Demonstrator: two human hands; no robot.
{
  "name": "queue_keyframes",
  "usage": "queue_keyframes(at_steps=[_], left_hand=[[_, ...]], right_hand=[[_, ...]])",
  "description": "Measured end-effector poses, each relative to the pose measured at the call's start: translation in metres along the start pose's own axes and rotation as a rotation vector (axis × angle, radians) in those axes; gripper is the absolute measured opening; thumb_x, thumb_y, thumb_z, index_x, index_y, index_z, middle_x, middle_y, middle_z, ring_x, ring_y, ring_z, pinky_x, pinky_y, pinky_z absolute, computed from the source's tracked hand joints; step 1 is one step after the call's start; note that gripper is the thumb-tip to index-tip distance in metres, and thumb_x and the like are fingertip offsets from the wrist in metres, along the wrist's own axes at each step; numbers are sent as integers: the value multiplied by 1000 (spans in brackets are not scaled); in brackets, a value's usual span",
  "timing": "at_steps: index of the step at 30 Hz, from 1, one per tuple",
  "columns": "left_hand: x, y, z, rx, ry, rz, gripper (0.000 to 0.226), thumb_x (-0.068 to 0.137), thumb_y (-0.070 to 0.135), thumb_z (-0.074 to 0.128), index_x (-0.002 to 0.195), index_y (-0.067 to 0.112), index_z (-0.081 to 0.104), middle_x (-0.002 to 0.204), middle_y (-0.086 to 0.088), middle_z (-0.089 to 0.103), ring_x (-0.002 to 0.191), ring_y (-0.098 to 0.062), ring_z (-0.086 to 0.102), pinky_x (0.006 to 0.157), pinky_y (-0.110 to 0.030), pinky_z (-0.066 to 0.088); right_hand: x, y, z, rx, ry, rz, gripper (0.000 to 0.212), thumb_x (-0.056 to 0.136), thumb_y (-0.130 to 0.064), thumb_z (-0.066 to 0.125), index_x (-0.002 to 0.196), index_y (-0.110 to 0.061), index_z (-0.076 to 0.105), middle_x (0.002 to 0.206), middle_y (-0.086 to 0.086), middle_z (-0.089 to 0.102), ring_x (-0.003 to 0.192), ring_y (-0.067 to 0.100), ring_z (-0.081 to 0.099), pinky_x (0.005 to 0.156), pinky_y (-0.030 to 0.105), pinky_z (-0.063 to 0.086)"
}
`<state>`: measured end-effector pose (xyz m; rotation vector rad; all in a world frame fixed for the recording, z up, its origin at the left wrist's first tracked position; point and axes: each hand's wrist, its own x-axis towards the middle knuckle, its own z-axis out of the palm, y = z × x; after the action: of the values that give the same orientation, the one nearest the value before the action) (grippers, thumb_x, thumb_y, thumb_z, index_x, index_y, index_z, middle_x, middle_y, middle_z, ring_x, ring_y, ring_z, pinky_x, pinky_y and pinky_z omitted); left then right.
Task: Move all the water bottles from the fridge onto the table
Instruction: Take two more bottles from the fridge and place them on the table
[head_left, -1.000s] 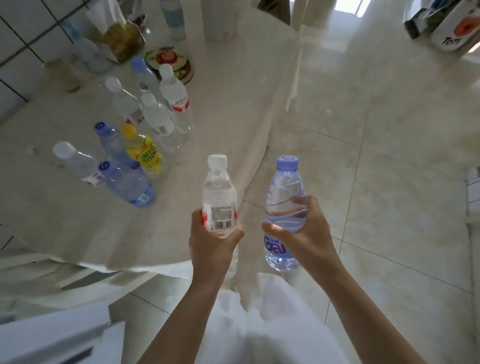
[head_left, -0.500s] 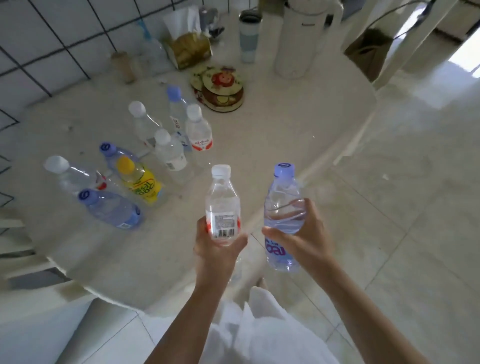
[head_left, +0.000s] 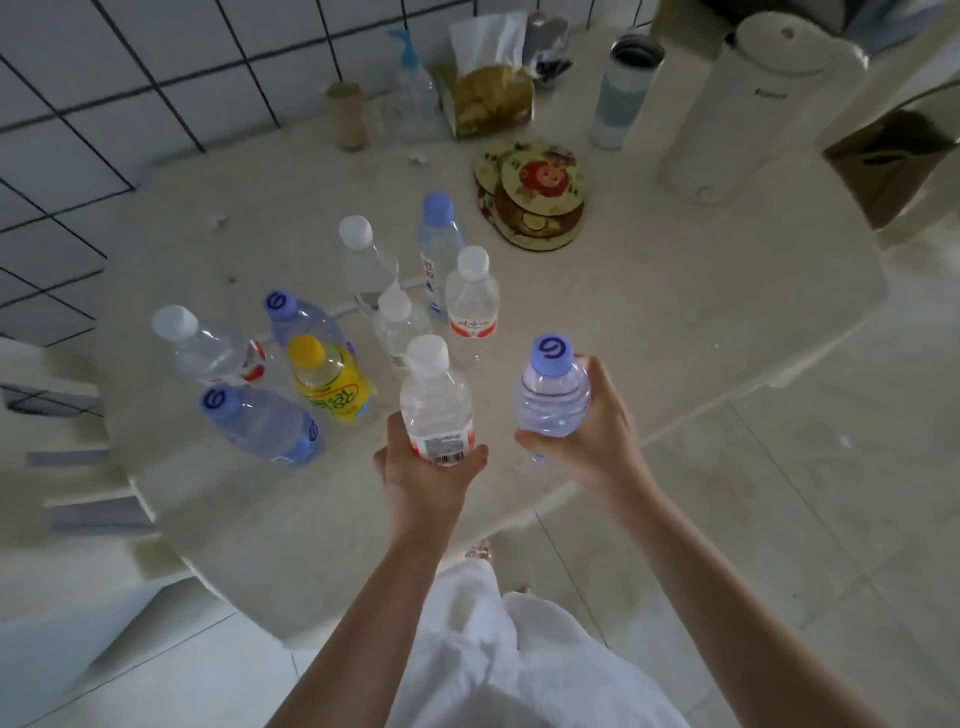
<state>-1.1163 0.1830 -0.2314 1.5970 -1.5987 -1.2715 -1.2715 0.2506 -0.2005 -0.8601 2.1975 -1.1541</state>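
Blue-capped bottle's (head_left: 553, 402) base behind fingers (head_left: 597, 415).

Dim, soft daylight; edges smeared and bent by wide-angle distortion.

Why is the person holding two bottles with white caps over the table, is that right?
Not quite. The head view shows only the left hand holding a white-capped bottle. The bottle in the right hand has a blue cap. Both are held over the table.
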Motion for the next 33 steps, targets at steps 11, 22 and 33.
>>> queue_keyframes(at_steps=[11,22,33], left_hand=[[51,-12,22,6,144,10,75,48,44,81,116,23,55,105,1,69,97,-28,64,83,-41,51],[49,-17,46,59,280,-101,81,52,20,94,126,13,58,112,-10,68,103,-30,64,82,-24,40],[45,-8,56,74,363,-83,79,45,16,96,115,3,62,98,-5,64,94,-36,62,78,-26,36]], right_hand=[[67,32,46,25,-115,-121,69,48,-11,91,103,-26,51,99,-2,63,88,15,59,75,18,43],[87,45,58,43,-222,-192,61,53,-29,88,102,-30,52,100,-1,63,90,15,63,81,19,51],[97,52,67,45,-274,-160,44,56,-29,85,92,-15,62,87,7,69,79,25,66,69,48,55]])
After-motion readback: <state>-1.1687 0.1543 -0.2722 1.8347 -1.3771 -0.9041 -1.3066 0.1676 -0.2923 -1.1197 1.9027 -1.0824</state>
